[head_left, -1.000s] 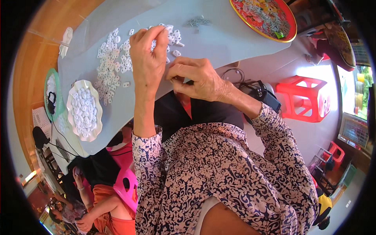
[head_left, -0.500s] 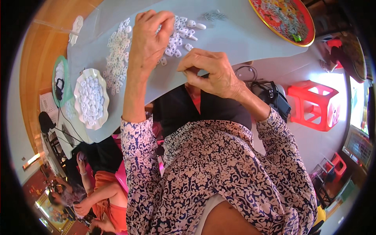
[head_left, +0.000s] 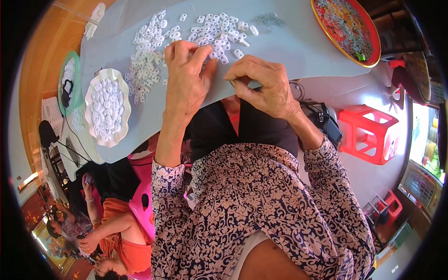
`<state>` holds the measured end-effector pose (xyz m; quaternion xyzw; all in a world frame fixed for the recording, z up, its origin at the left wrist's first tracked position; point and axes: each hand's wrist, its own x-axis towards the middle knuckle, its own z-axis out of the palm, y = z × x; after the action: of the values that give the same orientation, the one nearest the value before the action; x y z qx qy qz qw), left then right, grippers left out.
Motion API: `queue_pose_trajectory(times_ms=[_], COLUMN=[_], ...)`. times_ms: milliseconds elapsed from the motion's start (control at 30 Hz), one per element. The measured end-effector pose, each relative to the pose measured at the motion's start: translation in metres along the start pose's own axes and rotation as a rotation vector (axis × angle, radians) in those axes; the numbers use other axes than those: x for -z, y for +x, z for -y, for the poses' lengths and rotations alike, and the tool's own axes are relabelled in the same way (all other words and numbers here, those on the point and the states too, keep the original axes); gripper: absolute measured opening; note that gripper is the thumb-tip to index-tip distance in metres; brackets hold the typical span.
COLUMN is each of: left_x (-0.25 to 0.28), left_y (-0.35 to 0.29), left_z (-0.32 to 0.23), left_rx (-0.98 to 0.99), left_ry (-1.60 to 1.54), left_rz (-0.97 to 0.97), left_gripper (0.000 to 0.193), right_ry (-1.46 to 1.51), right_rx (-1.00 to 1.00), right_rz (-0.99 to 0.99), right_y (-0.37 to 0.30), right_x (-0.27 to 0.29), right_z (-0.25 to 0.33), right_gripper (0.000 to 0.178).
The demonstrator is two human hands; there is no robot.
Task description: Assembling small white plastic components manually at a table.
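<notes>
My left hand is over the table at the near edge of a pile of small white plastic clips with holes. Its fingers are curled, with thumb and forefinger bent toward each other; whatever lies between their tips is hard to make out against the white clips. To its right, my right hand is closed in a pinch above the table's near edge. A small thin metal piece shows at its fingertips. One loose clip lies just beyond that hand.
More white clips spread to the left. A scalloped white dish holds white pieces, near a green basket. Small metal nails lie at the back; a red tray holds more. A red stool stands right; a person in orange sits left.
My left hand has drawn back toward me and to the right, off the clip pile and nearer my right hand. The right hand stays pinched, and the whole view has shifted slightly.
</notes>
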<state>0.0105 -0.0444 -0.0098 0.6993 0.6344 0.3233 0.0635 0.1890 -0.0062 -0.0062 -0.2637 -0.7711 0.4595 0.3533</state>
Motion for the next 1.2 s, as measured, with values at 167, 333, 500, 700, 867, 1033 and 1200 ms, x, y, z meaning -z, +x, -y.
queue_pose_trajectory(times_ms=[167, 333, 500, 700, 867, 1033, 1200], left_x=[-0.005, -0.003, 0.011, 0.022, 0.027, 0.028, 0.026], left_y=[0.0, -0.004, -0.013, -0.027, -0.032, -0.032, -0.034], left_z=[0.002, 0.001, -0.017, -0.018, -0.013, -0.011, -0.008], left_rx=[0.008, -0.037, 0.129, 0.38, 0.458, 0.454, 0.45], left_ry=[-0.058, -0.079, -0.391, -0.725, -0.831, -0.879, -0.863], left_rz=[0.0, -0.084, -0.147, -0.016, 0.032, 0.052, 0.065], left_gripper=[0.023, 0.019, 0.01, 0.014, 0.017, 0.016, 0.015], right_ry=[0.003, 0.086, 0.353, 0.47, 0.48, 0.468, 0.454], right_rx=[-0.001, -0.089, -0.258, -0.186, -0.141, -0.144, -0.131], right_rz=[-0.01, 0.004, -0.02, 0.051, 0.096, 0.134, 0.174], right_y=[0.001, 0.002, 0.012, 0.027, 0.03, 0.03, 0.029], right_x=[0.0, 0.002, 0.002, -0.013, -0.018, -0.018, -0.019], right_z=[0.0, 0.002, 0.004, -0.001, -0.007, -0.004, -0.007], right_gripper=[0.018, 0.013, 0.011, 0.013, 0.019, 0.022, 0.021])
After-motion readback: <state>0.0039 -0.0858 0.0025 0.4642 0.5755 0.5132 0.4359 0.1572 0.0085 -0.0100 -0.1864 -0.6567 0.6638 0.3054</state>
